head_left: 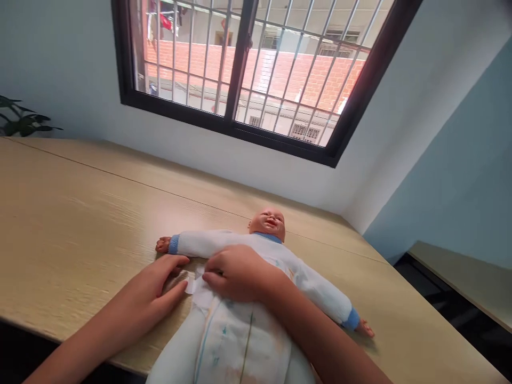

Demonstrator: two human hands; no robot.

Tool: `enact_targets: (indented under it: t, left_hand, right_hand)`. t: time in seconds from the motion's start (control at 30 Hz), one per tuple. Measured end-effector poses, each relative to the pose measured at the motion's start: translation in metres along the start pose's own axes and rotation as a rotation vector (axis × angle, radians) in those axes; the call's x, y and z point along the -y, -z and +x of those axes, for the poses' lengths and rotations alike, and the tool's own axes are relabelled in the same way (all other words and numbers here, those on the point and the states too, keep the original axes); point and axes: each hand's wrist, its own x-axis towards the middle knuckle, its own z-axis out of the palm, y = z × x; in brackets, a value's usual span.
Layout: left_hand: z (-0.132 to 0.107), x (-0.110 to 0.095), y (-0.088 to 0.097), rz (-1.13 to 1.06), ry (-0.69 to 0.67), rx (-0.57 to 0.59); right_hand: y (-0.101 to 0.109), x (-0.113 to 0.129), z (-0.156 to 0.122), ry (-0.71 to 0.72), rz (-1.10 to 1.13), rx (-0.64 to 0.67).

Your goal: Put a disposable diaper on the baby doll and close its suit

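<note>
- A wood-grain tabletop (pixel 72 224) is positioned beneath the window, and a straight seam (pixel 132 176) is visible across it.
- A black-framed window (pixel 180 114) is set into a white wall (pixel 60 64).
- Metal bars (pixel 204 58) are seen across the window.
- A red brick wall (pixel 256 66) is seen through the glass.
- Dark green leaves (pixel 24 120) are seen beyond the tabletop's far left corner.
- A blue wall (pixel 448 160) is joined to the white wall at the right.
- A pale ledge (pixel 460 277) is located just beyond the tabletop's right edge.

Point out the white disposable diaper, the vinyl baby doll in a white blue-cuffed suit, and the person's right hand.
White disposable diaper (pixel 240 341): head view, front panel.
Baby doll (pixel 280 261): head view, suit's chest.
Right hand (pixel 240 274): head view, back of hand.
</note>
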Motion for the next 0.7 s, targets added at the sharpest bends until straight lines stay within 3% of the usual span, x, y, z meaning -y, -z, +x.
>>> enact_targets:
  t: [0.1,0.3,0.57,0.7]
  left_hand:
    - [-0.003,-0.005,-0.005,0.017,0.012,0.006]
    - [0.003,-0.027,-0.010,0.040,-0.038,0.106]
    - [0.005,-0.031,-0.012,-0.023,-0.007,0.211]
    - [0.001,-0.041,-0.008,0.012,0.021,0.210]
  right_hand:
    - [-0.009,-0.009,0.002,-0.006,-0.040,0.070]
    - [-0.008,-0.007,-0.006,0.025,-0.066,0.034]
    - [-0.002,0.004,-0.013,0.027,-0.051,0.032]
    - [-0.003,0.005,-0.015,-0.017,0.016,0.015]
